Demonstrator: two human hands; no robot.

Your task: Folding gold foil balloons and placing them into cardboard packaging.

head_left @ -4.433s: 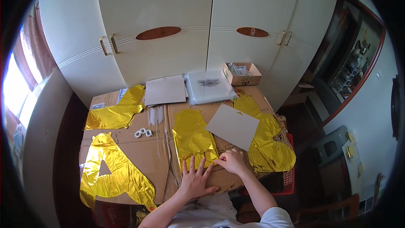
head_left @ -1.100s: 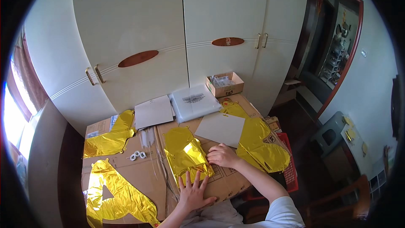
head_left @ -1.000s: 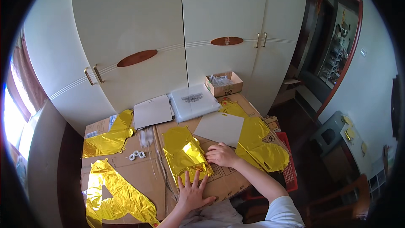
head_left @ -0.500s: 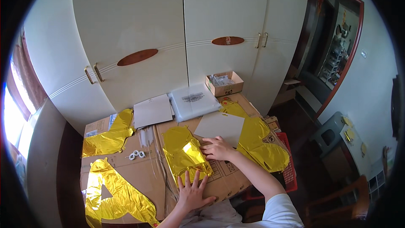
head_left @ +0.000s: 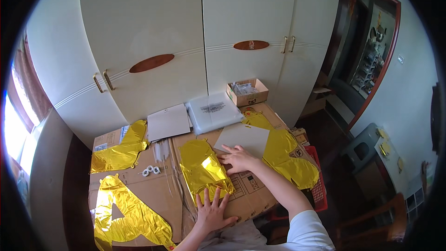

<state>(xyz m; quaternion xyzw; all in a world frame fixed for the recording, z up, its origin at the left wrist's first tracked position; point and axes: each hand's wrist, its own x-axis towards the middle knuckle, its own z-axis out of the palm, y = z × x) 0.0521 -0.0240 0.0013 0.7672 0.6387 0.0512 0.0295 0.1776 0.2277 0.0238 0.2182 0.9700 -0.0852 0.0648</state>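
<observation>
Head view, looking down on a work surface covered in flattened cardboard (head_left: 160, 195).

- Folded gold foil balloon (head_left: 204, 171): lies flat at the centre of the cardboard, between the person's two hands.
- Left hand (head_left: 211, 211): palm down, fingers spread wide, fingertips pressing the near edge of the folded foil; it grips nothing.
- Right hand (head_left: 238, 159): flat on the cardboard at the foil's right edge, fingers loosely spread and reaching onto the lower edge of a white card sheet (head_left: 242, 138); nothing is clasped.
- Two more gold foil shapes on the left: one at the near left corner (head_left: 125, 214), one farther back (head_left: 118, 151).
- Another gold foil shape (head_left: 288, 158) to the right, partly under the white card sheet.
- Small white rings (head_left: 151, 171), lying near the middle left of the cardboard.
- White sheets (head_left: 168, 122) and a stack of clear plastic bags (head_left: 213, 111) at the far edge.
- Small open cardboard box (head_left: 247, 92) beside the bags, against the white wardrobe doors (head_left: 186, 42).
- Red crate (head_left: 318, 183), just below the right edge of the surface.
</observation>
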